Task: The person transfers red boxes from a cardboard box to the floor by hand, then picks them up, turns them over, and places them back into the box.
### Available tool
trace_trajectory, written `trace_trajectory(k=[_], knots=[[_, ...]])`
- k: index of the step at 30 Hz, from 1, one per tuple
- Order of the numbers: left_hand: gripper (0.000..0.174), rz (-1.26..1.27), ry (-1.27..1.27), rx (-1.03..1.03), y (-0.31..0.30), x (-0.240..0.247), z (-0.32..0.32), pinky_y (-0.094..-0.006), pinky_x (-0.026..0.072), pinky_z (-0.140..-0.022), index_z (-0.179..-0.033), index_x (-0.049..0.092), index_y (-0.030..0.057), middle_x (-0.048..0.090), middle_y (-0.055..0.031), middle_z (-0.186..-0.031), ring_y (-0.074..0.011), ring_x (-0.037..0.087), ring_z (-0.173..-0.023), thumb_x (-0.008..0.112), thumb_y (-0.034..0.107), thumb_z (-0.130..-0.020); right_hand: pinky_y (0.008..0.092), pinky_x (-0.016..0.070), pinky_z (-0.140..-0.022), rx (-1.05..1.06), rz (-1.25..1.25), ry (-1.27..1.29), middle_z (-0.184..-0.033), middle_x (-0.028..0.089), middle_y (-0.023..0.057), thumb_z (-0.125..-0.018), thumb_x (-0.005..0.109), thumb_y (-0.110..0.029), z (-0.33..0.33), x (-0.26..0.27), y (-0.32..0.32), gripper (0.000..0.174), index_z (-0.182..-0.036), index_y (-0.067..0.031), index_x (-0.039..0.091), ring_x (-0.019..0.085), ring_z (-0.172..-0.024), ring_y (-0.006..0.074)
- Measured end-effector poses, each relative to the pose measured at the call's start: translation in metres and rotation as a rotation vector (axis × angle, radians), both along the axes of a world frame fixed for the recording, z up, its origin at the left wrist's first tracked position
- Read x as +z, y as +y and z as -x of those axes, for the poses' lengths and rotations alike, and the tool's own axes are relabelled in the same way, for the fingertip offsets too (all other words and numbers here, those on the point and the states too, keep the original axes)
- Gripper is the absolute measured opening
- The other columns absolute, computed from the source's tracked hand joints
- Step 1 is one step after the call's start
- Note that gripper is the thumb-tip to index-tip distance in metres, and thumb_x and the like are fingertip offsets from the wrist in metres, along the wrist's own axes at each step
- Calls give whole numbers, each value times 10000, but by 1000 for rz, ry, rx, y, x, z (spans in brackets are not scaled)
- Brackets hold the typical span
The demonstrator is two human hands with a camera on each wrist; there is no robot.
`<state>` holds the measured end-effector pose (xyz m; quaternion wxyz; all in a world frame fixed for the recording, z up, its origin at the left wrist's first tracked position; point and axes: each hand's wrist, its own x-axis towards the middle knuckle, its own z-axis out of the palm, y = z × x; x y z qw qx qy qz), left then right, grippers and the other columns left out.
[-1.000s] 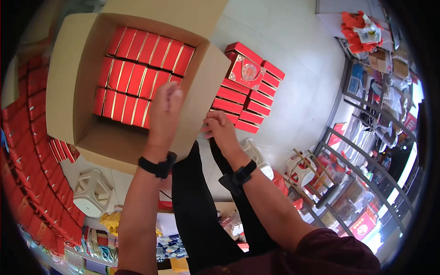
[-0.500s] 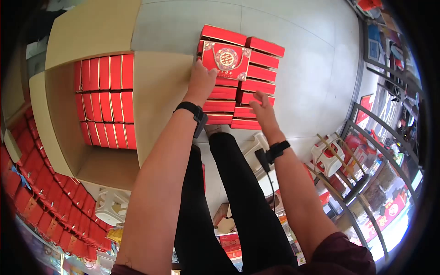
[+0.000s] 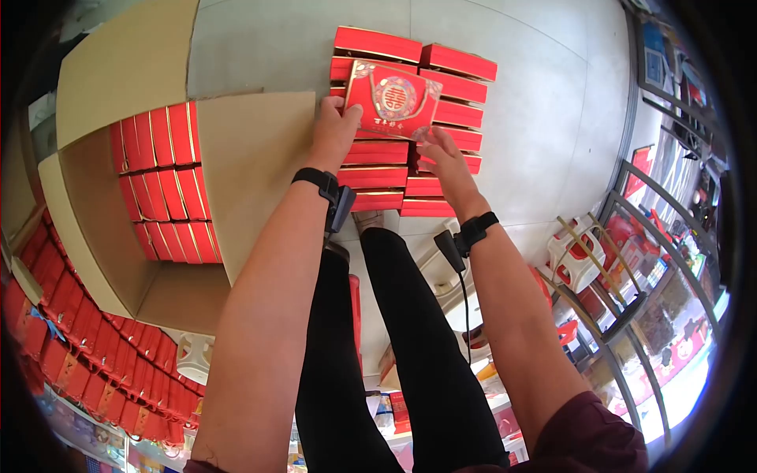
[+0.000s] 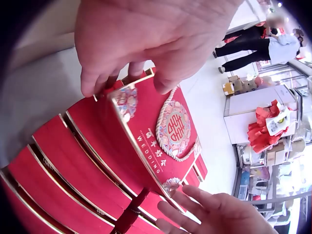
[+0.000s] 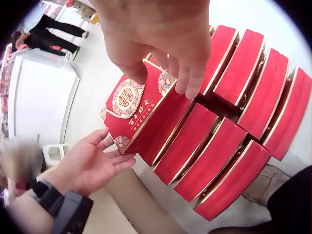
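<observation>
A red wedding gift box (image 3: 394, 98) with a round emblem and a rope handle lies tilted over rows of similar red boxes (image 3: 449, 83) on the floor. My left hand (image 3: 335, 135) holds its left edge, thumb on the printed face and fingers under the side, as the right wrist view shows. Near the lower right corner is my right hand (image 3: 449, 165), fingers fairly straight and fingertips right at the edge. In the left wrist view the right hand (image 4: 209, 214) looks spread, palm toward the box.
A large open carton (image 3: 256, 142) to the left holds rows of red boxes (image 3: 162, 181). Red bags (image 3: 95, 347) line the far left. White stools (image 3: 576, 256) and a metal rail (image 3: 662, 213) stand to the right. People (image 4: 263, 48) stand further off.
Both hands have moved from the carton to the floor stack. The left hand has taken the gift box's edge, and the right hand has come in to its corner. The box has turned slightly.
</observation>
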<state>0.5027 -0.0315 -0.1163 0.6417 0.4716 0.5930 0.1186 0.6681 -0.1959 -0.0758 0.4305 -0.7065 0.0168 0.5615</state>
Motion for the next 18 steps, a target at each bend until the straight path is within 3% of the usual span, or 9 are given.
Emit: trace_trajectory(k=[3, 4, 8, 11, 14, 18], knots=[[336, -202, -96, -103, -14, -25, 6, -365, 543, -769, -1073, 581, -20, 676, -143, -919, -225, 675, -844, 723, 209, -872, 390, 529, -987, -43, -83, 26, -1284, 568, 122, -960, 634, -203, -5, -1, -21, 590, -1473, -3, 423, 594, -1168, 226], [343, -91, -104, -129, -18, -28, 7, -321, 527, -835, -1098, 539, 3, 628, -86, -966, -153, 612, -897, 743, 204, -907, 402, 533, -990, -56, -73, 37, -1285, 566, 130, -964, 633, -205, -9, -2, -28, 576, -1465, -10, 425, 598, -1164, 236], [355, -28, -176, -74, -25, -4, 10, -317, 531, -812, -1103, 539, 15, 649, -86, -966, -149, 631, -889, 750, 223, -908, 446, 543, -1005, -111, 12, 52, -1261, 564, 158, -982, 631, -222, -9, 22, -24, 513, -1415, -37, 427, 614, -1144, 286], [335, 89, -269, 23, -31, 29, 8, -306, 516, -810, -1059, 514, 35, 635, -74, -965, -134, 613, -894, 746, 219, -902, 467, 543, -1014, -160, 87, 41, -1223, 568, 157, -995, 634, -256, -3, 51, -14, 459, -1355, -59, 427, 621, -1129, 320], [359, 4, -262, 43, -42, 66, 12, -307, 507, -803, -1059, 504, 32, 610, -73, -977, -133, 584, -880, 759, 221, -892, 476, 542, -1011, -192, 15, 60, -1195, 571, 152, -1003, 636, -294, -3, 84, -5, 429, -1308, -72, 432, 623, -1118, 334], [412, -120, -167, 63, -38, 180, 41, -327, 505, -840, -1106, 501, 24, 604, -106, -1037, -173, 591, -925, 770, 247, -888, 467, 550, -983, -112, -106, 34, -1159, 607, 124, -1019, 609, -338, 7, 141, 21, 397, -1286, -96, 444, 636, -1095, 272]])
